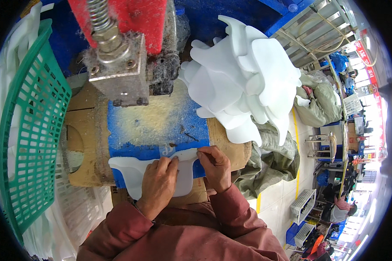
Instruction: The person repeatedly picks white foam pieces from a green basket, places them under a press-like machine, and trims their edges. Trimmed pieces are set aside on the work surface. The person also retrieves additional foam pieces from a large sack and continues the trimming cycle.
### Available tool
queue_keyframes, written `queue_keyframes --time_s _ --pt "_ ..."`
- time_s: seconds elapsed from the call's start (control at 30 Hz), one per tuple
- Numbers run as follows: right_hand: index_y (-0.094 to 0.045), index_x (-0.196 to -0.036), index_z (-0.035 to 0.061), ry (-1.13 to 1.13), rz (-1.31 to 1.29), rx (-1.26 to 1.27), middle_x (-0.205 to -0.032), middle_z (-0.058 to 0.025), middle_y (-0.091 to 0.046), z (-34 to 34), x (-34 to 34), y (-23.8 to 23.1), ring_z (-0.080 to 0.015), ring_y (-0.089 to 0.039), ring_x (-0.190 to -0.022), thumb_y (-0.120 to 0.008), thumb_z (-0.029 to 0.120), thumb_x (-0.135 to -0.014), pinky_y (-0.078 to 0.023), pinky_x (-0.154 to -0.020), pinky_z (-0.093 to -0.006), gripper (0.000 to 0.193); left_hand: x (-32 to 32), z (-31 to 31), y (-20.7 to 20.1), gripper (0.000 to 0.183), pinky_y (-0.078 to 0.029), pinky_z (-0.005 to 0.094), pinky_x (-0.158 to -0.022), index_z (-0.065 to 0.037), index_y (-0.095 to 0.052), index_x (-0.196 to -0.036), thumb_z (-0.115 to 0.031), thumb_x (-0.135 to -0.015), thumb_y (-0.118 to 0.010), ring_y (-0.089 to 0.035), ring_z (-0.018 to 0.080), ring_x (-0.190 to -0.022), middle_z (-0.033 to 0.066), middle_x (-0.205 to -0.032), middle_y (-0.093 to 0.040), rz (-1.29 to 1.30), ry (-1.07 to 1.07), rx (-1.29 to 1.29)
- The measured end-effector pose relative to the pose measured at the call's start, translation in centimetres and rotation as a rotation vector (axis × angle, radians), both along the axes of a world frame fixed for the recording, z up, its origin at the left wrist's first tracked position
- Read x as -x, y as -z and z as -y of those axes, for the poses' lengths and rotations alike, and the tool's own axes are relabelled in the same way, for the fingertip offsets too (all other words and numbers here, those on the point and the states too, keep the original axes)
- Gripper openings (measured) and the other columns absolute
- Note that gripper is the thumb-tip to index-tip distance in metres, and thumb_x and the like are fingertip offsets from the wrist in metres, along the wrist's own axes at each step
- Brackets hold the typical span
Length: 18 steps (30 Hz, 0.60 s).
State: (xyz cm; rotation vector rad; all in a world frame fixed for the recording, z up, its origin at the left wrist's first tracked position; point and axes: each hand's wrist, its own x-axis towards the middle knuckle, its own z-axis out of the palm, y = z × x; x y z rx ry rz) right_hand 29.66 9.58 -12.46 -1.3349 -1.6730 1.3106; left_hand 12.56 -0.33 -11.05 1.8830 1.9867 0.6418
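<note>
A thin white moulded piece [135,172], curved like a foam pad with two wing-like ends, lies along the near edge of a blue sheet [187,124]. My left hand [159,185] bends over its middle, fingers curled against the upper edge. At the piece's right end, my right hand [215,167] pinches the tip between thumb and forefinger. Both of my palms are turned down, so the thumb of the left hand is only partly seen. Beyond the hands, pale yellowish dust [150,115] coats the blue sheet.
A dusty metal machine head [119,71] with a red part overhangs the work surface. White moulded pieces [244,74] are heaped at the back right. A green basket [35,130] of white pieces stands left. Sacks [270,161] sit on the floor to the right.
</note>
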Motion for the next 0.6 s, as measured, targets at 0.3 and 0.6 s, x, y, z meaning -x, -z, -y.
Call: queue_keyframes --time_s 0.3,0.6 --pt "-0.069 -0.095 0.0022 -0.038 0.197 -0.322 -0.086 -0.0093 -0.064 -0.6 0.8 0.3 -0.0191 -0.062 -0.073 -0.071 -0.003 -0.089 -0.05 -0.067 -0.0305 0.008 0.0 -0.1 -0.1 0.037 -0.049 0.0402 -0.082 0.0 -0.066 -0.127 -0.013 -0.092 -0.07 -0.061 0.0263 -0.093 0.008 -0.104 -0.057 0.001 -0.007 0.008" --pt "-0.066 -0.092 0.0025 -0.086 0.379 -0.287 -0.083 -0.0133 -0.064 -1.7 0.7 0.0 -0.0293 -0.064 -0.073 -0.075 0.005 -0.087 -0.052 -0.067 -0.0383 0.011 0.1 -0.4 -0.3 0.04 -0.051 0.0435 -0.08 0.004 -0.067 -0.124 -0.005 -0.086 -0.076 -0.062 0.0304 -0.089 0.011 -0.102 -0.058 0.037 -0.018 -0.022"
